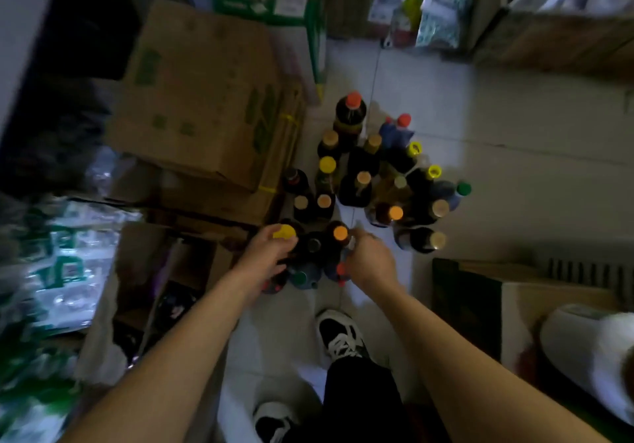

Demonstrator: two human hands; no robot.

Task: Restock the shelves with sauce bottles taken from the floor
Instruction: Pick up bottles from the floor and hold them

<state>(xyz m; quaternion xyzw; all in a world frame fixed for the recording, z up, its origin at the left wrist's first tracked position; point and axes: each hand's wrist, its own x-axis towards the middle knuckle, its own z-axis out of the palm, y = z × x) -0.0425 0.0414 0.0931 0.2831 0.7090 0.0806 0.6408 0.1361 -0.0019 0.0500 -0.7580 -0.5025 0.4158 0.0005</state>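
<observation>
My left hand (271, 254) is curled round the neck of the yellow-capped bottle (284, 231), which stands on the glossy pale floor tiles (480, 106) right by my feet. My right hand (370, 261) is up against the orange-capped bottle (340, 233) beside it, too blurry to say if I've actually got a grip. The other sauce bottles (377, 175) stand packed just beyond: dark bodies, round caps in all colours. There's a creased cardboard box (199, 99) on the left.
</observation>
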